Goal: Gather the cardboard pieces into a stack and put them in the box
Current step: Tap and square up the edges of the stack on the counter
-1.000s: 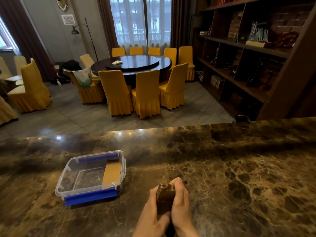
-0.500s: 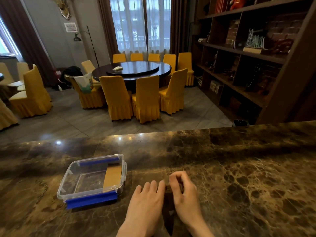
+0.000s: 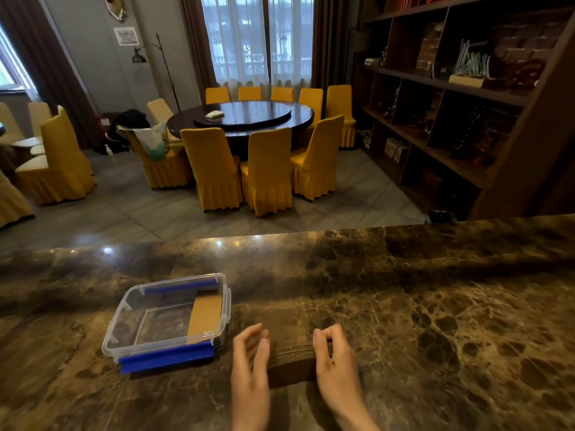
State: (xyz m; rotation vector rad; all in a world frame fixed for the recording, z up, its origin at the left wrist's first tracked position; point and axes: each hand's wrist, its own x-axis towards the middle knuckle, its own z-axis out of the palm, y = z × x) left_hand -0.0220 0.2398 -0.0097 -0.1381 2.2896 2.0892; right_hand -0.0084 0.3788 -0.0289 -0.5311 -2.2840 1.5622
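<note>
A stack of brown cardboard pieces (image 3: 287, 328) lies flat on the marble counter (image 3: 435, 306), close to its near edge. My right hand (image 3: 334, 359) has its fingers curled over the stack's right edge. At the stack's left side is my left hand (image 3: 250, 359), blurred, fingers spread, holding nothing; contact with the stack is unclear. To the left stands a clear plastic box (image 3: 130, 325) with blue clips and no lid. One cardboard piece (image 3: 205, 315) lies inside it along the right wall.
The counter stretches far to the right and left of the stack. Beyond its far edge the floor drops to a dining area with a round table (image 3: 242, 116) and yellow chairs. Dark shelves (image 3: 451, 119) stand at the right.
The stack stood on end, squeezed between both hands; it has been laid flat. My hands have parted to its left and right sides.
</note>
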